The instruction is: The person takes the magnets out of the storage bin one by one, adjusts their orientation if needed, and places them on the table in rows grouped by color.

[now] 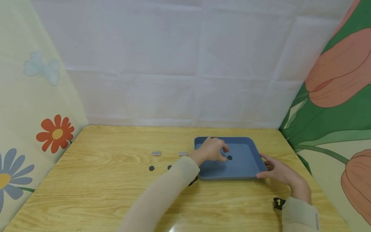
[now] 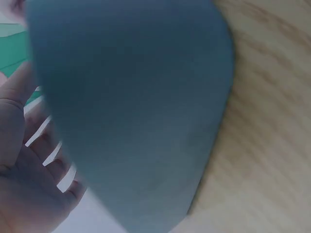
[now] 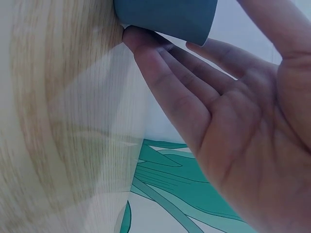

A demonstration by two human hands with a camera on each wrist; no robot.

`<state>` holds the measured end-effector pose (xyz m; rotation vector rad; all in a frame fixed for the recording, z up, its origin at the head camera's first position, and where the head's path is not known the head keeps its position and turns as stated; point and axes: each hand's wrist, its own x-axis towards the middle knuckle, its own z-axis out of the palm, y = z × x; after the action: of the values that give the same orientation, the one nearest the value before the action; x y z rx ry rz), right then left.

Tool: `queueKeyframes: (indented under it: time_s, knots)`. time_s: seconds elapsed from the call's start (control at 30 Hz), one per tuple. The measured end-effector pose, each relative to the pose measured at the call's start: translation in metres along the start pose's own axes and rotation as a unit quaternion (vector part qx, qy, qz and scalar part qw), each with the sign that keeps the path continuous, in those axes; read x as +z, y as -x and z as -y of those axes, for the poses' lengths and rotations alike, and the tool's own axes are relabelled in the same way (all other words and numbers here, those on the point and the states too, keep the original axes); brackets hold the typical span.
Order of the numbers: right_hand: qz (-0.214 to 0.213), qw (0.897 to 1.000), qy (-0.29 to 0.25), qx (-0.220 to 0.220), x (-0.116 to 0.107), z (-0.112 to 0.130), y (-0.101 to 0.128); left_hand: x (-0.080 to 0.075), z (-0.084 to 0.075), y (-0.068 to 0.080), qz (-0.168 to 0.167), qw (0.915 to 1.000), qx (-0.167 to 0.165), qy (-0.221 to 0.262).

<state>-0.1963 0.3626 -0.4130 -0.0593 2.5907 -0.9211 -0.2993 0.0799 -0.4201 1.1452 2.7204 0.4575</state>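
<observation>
My left hand [image 1: 211,149] hovers over the left half of a blue rectangular tray [image 1: 246,161], its thumb and fingers apart with nothing between them. A small black disc [image 1: 230,157] lies in the tray just beyond those fingertips. In the left wrist view the tray wall [image 2: 136,107] fills the middle, with the spread left hand [image 2: 34,160] behind it. At the tray's front right corner, my right hand [image 1: 278,170] rests its fairly straight fingers [image 3: 175,97] against the outer wall. The right wrist view shows those fingertips low by the tabletop, under the tray's edge.
Left of the tray, two silver rectangular pieces, one left [image 1: 156,153] and one right [image 1: 183,153], lie on the wooden table [image 1: 101,187]. In front of them are two black discs [image 1: 151,168], one partly covered by the left sleeve. A white sheet [image 1: 159,64] hangs behind.
</observation>
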Motion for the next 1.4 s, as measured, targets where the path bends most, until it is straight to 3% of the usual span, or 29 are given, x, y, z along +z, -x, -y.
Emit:
queueKeyframes:
  time_s: [0.73, 1.2, 1.4]
  knots:
    - [-0.007, 1.0, 0.003, 0.001, 0.0, -0.002, 0.001, 0.029, -0.005, -0.018, -0.012, 0.9998, -0.014, 0.005]
    - [-0.005, 1.0, -0.007, -0.007, 0.001, -0.001, -0.001, 0.036, -0.004, -0.024, -0.027, 0.9973, -0.038, 0.056]
    - [-0.004, 1.0, -0.008, -0.005, 0.001, -0.001, -0.001, 0.041, -0.005, -0.028, -0.022, 0.997, -0.049, 0.055]
